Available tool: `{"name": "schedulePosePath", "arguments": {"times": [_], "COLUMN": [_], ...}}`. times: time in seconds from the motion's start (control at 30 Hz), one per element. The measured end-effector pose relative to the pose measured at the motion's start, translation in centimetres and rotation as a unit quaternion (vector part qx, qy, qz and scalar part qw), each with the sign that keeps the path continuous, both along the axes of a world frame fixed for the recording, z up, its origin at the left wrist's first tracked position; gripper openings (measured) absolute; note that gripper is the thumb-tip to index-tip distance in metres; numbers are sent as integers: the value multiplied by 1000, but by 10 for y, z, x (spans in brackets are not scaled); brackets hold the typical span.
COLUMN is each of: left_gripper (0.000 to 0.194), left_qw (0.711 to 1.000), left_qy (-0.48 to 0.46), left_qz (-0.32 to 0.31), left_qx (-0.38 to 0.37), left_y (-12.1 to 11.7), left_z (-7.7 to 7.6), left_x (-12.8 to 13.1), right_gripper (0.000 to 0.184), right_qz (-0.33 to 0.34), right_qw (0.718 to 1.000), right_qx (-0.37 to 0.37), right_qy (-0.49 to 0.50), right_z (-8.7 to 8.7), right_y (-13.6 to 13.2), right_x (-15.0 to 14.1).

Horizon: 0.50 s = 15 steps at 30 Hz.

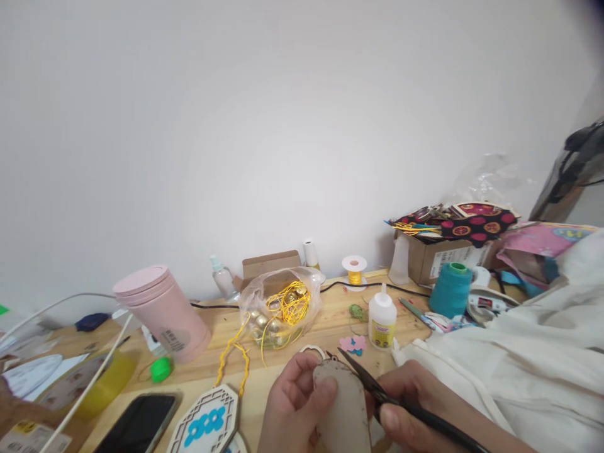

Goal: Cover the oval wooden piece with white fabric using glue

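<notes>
My left hand (pixel 299 402) grips a flat grey board (pixel 342 406) with a rounded top, thumb pressed on its face. Small marks run along the board's edge, and a small loop sits at its top. My right hand (pixel 415 402) is closed around black scissors (pixel 372 384), whose pointed tips lie beside the top of the board. Behind the board, a pale curved piece (pixel 314 351) shows in part. To the left lies an octagonal wooden pendant (pixel 207 421) with blue flowers and a twisted yellow cord (pixel 231 352). Pink and blue flower cutouts (pixel 353 344) rest beyond the tips.
A glue bottle (pixel 382 318), a clear bag of gold bells and yellow cord (pixel 283 308), a yellow spool (pixel 355 272) and teal thread (pixel 450 289) stand behind. Left are a phone (pixel 139 425), a pink cup (pixel 165 311) and tape (pixel 108 384). White cloth (pixel 542 365) lies right.
</notes>
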<state>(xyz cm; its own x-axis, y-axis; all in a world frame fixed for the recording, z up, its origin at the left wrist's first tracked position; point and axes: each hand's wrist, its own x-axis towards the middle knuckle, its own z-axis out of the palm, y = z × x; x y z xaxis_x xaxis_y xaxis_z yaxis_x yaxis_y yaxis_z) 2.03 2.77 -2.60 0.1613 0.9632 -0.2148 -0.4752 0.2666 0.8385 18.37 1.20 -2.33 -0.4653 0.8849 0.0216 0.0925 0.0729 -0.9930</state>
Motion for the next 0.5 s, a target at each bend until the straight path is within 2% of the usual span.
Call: {"name": "schedulePosePath", "arguments": {"times": [0.07, 0.2, 0.37, 0.5], "left_gripper": [34, 34, 33, 33], "left_qw": [1000, 1000, 999, 998], "left_qy": [-2, 13, 29, 41], "left_qz": [0, 13, 31, 40], "left_qx": [-2, 4, 0, 7], "left_y": [0, 0, 0, -1], "left_z": [0, 0, 2, 3], "left_x": [0, 0, 1, 2], "right_gripper": [51, 54, 53, 57], "right_qz": [27, 2, 9, -3], "right_qw": [999, 999, 1000, 1000], "right_qx": [13, 39, 5, 5], "right_qy": [11, -9, -7, -29], "right_z": [0, -3, 3, 5], "right_y": [1, 3, 0, -1], "right_x": [0, -1, 2, 3]}}
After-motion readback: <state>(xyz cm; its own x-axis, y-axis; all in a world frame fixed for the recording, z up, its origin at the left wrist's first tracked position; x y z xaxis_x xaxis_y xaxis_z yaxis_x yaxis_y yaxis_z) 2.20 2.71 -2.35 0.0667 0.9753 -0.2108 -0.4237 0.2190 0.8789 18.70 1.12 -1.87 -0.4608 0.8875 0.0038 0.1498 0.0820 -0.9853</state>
